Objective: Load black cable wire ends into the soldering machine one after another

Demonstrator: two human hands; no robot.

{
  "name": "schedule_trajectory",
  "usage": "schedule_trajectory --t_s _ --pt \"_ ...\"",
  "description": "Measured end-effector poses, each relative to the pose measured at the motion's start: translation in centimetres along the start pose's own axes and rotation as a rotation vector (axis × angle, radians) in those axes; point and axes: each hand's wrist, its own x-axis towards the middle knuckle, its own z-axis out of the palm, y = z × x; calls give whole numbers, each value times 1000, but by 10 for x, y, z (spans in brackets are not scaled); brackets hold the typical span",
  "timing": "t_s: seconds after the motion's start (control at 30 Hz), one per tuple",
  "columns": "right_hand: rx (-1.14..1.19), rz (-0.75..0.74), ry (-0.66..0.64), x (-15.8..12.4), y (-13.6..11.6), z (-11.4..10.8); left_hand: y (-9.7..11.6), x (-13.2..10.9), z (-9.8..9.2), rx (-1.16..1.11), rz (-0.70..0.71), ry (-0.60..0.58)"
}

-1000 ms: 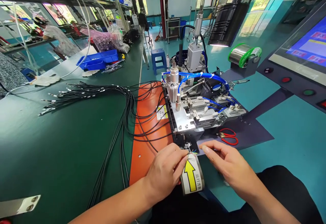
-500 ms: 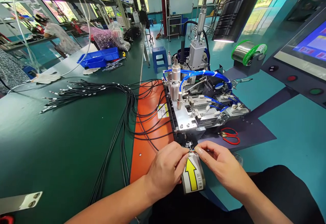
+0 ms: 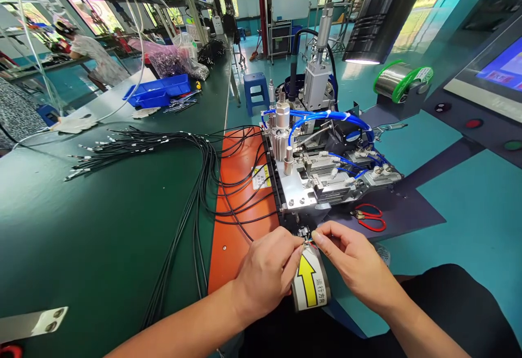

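Thumb and fingertips of my left hand (image 3: 267, 271) are pinched at thin coloured wires (image 3: 308, 243) on the front edge of a soldering machine (image 3: 293, 187). From the other side, my right hand (image 3: 353, 260) pinches the same small spot. The wire ends are tiny and partly covered by my fingertips. Just below hangs a metal cylinder (image 3: 310, 284) with a yellow arrow label, close beside my left fingers. Several black cables (image 3: 234, 214) run across an orange plate (image 3: 228, 260) to the machine's left side.
A cable bundle (image 3: 134, 143) lies on the green table (image 3: 101, 249). Red-handled scissors (image 3: 371, 219) rest right of the machine. A black lamp (image 3: 381, 21), a solder spool (image 3: 402, 81) and a control panel (image 3: 485, 113) stand at right. Blue bins (image 3: 159, 90) sit further back; a person (image 3: 95, 51) is at left.
My right fingertips have shifted very slightly at the wires, while my left hand stays nearly in place. The view has turned a little, moving the lamp and panel rightward.
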Motion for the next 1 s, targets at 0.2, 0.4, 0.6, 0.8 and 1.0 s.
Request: schedule_trajectory --t_s 0.2,0.4,0.6,0.8,1.0 --pt "32 6 -3 3 6 1 2 1 -4 4 -29 -19" --pt "54 12 32 12 13 3 -3 5 -13 -46 -29 5" --pt "27 15 52 20 19 3 -14 5 -7 -16 0 25" --pt "-13 5 63 25 23 4 -14 6 -5 2 -8 31" --pt "-15 18 71 28 24 5 -12 7 -6 8 -16 32"
